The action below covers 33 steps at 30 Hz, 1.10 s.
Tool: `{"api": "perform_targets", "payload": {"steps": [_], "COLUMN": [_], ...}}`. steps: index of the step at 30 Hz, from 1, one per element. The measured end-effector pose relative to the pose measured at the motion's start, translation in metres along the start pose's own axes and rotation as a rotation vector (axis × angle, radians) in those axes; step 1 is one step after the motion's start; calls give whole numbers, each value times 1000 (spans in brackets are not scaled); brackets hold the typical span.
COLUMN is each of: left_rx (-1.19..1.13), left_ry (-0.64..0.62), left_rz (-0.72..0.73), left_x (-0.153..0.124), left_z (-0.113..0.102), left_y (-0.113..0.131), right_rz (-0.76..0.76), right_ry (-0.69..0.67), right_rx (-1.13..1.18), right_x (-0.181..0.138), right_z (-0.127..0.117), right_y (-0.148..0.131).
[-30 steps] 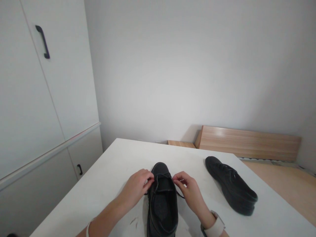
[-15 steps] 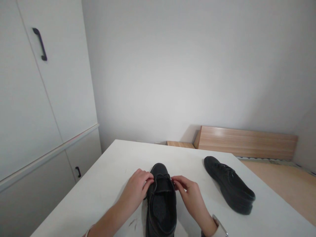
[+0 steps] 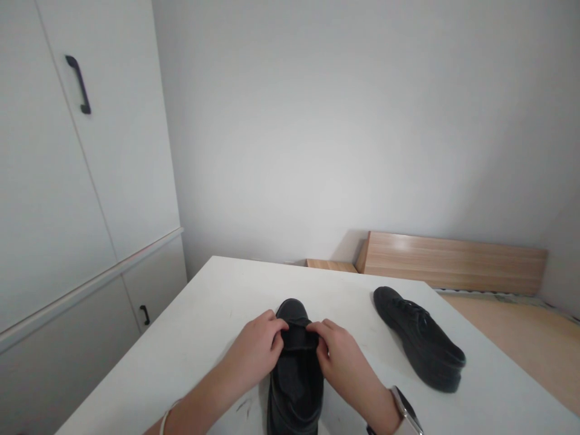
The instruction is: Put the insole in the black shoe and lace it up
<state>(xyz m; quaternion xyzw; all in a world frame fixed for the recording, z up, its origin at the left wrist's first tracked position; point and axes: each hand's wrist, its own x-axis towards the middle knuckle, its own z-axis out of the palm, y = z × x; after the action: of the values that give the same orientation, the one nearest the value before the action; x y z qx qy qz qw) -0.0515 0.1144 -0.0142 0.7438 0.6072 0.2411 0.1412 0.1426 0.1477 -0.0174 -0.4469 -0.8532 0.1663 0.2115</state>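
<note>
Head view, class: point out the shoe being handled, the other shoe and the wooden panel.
Handled shoe (image 3: pixel 296 377), head view: inside the opening.
Other shoe (image 3: pixel 414 342), head view: side wall.
Wooden panel (image 3: pixel 453 261), head view: front face.

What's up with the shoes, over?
Left hand, right hand on near shoe, one each side. Upright, toe away. Other shoe stands apart, out of the way.

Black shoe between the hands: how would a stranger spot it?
On the white table, find the left hand and right hand. Between them sits a black shoe, toe toward the back wall. Unlike the black laced shoe farther right, it is being touched.
</note>
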Motion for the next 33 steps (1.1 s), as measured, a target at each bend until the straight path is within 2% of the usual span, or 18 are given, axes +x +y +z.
{"api": "perform_targets", "payload": {"steps": [5, 8, 13, 15, 17, 21, 23, 25, 27, 30, 33], "left_rx": [285, 370, 432, 385, 197, -314, -489, -641, -745, -818, -927], "left_ry": [-97, -136, -112, -47, 81, 527, 668, 684, 624, 524, 403], "left_rz": [-5, 2, 19, 41, 95, 226, 226, 201, 179, 179, 225], "left_x": [10, 15, 16, 15, 13, 10, 9, 8, 9, 10, 13], "left_z": [-2, 0, 0, -9, -26, -71, -88, -96, -95, -86, -77], "left_y": [12, 19, 29, 33, 38, 49, 53, 57, 62, 71, 80], "right_rz": [56, 65, 36, -21, -100, -244, -304, -362, -398, -446, -528], "right_ry": [-112, -157, -113, -40, 65, 315, 455, 586, 655, 623, 585], "right_rx": [-270, -413, -535, -444, -207, 385, 592, 721, 786, 825, 744], "right_x": [10, 15, 20, 21, 21, 21, 19, 18, 18, 22, 26], "right_z": [-4, -6, -8, -13, -22, -53, -68, -78, -82, -78, -76], "right_y": [-16, -24, -28, -28, -29, -42, -52, -61, -68, -75, -78]}}
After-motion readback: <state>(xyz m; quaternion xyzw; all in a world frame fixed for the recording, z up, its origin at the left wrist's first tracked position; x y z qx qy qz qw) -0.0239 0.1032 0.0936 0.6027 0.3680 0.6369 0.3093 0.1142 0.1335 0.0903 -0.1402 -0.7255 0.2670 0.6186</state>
